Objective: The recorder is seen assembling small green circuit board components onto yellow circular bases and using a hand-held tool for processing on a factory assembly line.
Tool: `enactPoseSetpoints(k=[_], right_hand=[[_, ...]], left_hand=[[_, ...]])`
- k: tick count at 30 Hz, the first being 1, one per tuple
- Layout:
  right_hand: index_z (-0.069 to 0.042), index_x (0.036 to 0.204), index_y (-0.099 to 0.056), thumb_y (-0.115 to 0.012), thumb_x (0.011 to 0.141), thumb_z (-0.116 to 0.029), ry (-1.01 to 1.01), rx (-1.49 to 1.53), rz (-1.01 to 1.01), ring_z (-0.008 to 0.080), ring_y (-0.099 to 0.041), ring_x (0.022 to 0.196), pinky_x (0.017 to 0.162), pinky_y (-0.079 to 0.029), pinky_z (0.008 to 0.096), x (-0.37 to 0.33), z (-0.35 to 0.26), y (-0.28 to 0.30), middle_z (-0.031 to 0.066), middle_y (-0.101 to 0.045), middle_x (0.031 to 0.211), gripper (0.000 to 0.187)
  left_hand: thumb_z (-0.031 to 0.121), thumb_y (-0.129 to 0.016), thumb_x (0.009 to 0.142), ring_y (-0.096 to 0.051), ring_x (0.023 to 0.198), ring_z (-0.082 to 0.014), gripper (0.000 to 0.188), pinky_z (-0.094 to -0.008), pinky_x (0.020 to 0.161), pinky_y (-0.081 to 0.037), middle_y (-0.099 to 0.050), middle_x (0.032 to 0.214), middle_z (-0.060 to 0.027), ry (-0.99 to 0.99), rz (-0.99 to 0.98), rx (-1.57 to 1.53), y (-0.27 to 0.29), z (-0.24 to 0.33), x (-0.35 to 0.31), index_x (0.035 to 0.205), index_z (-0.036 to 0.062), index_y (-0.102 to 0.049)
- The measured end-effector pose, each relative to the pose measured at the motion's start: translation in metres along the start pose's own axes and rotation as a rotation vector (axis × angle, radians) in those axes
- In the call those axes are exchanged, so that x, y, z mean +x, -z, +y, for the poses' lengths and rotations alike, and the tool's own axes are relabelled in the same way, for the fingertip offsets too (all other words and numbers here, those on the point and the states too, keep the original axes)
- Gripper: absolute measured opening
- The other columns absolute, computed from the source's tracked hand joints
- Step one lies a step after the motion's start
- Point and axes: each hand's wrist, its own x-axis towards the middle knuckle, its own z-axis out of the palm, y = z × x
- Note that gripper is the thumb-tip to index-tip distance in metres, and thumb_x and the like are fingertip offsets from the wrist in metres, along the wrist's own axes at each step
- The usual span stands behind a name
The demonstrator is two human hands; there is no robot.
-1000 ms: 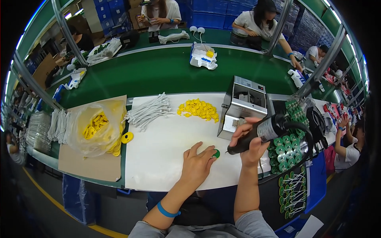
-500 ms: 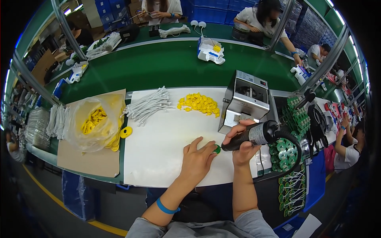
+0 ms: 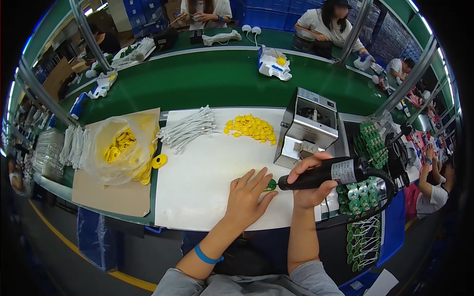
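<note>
Left of left hand: cardboard sheet, clear plastic bag on it. Ahead, well apart: green belt, white plastic shell on belt; past belt, worker, blue crates. Low left of hand: blue bin.

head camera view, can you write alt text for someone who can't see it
A person's right hand holds a black corded tool, its tip at a small green disc beside the spread left hand, over a white sheet. Farther back on the sheet lie white cables and yellow parts; a metal machine stands to their right.
</note>
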Motion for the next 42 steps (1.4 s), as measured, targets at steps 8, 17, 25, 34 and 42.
enactPoseSetpoints(k=[8, 17, 25, 34, 42], right_hand=[[0.001, 0.129, -0.045, -0.052, 0.093, -0.076, -0.008, 0.063, -0.037, 0.0189, -0.058, 0.052, 0.049, -0.050, 0.0263, -0.001, -0.006, 0.003, 0.0128, -0.060, 0.080, 0.085], [0.002, 0.129, -0.044, -0.060, 0.088, -0.074, -0.044, 0.082, -0.023, 0.0197, -0.063, 0.056, 0.053, -0.053, 0.0273, -0.006, -0.012, 0.004, 0.0134, -0.063, 0.082, 0.088], [0.002, 0.130, -0.044, -0.057, 0.091, -0.075, -0.019, 0.050, -0.035, 0.0195, -0.061, 0.054, 0.051, -0.052, 0.0270, -0.007, -0.006, 0.003, 0.0134, -0.062, 0.081, 0.087], [0.002, 0.130, -0.045, -0.056, 0.091, -0.074, -0.004, 0.068, -0.048, 0.0193, -0.060, 0.053, 0.050, -0.052, 0.0264, -0.010, 0.003, -0.003, 0.0136, -0.062, 0.082, 0.086], [0.002, 0.129, -0.045, -0.055, 0.092, -0.074, -0.014, 0.033, -0.060, 0.0188, -0.060, 0.053, 0.051, -0.052, 0.0256, -0.014, 0.008, -0.013, 0.0137, -0.062, 0.082, 0.086]], left_hand=[[0.011, -0.081, 0.082, -0.063, 0.121, -0.0296, 0.020, -0.0413, 0.097, -0.044, -0.070, 0.127, -0.0073, -0.066, 0.088, -0.023, -0.006, -0.001, -0.001, 0.101, 0.0086, -0.075], [0.007, -0.079, 0.081, -0.064, 0.114, -0.0276, 0.016, -0.0397, 0.095, -0.045, -0.071, 0.116, -0.0062, -0.099, 0.100, -0.068, -0.007, 0.004, 0.001, 0.097, 0.0067, -0.073], [0.006, -0.078, 0.082, -0.064, 0.112, -0.0273, 0.016, -0.0403, 0.094, -0.045, -0.070, 0.114, -0.0061, -0.094, 0.097, -0.075, -0.009, -0.001, 0.000, 0.097, 0.0060, -0.072], [0.006, -0.078, 0.082, -0.063, 0.112, -0.0271, 0.016, -0.0404, 0.094, -0.045, -0.069, 0.114, -0.0058, -0.091, 0.098, -0.076, -0.004, -0.010, -0.003, 0.097, 0.0054, -0.072], [0.006, -0.077, 0.082, -0.062, 0.113, -0.0265, 0.016, -0.0403, 0.095, -0.044, -0.068, 0.115, -0.0054, -0.090, 0.101, -0.085, 0.002, -0.018, -0.007, 0.098, 0.0051, -0.073]])
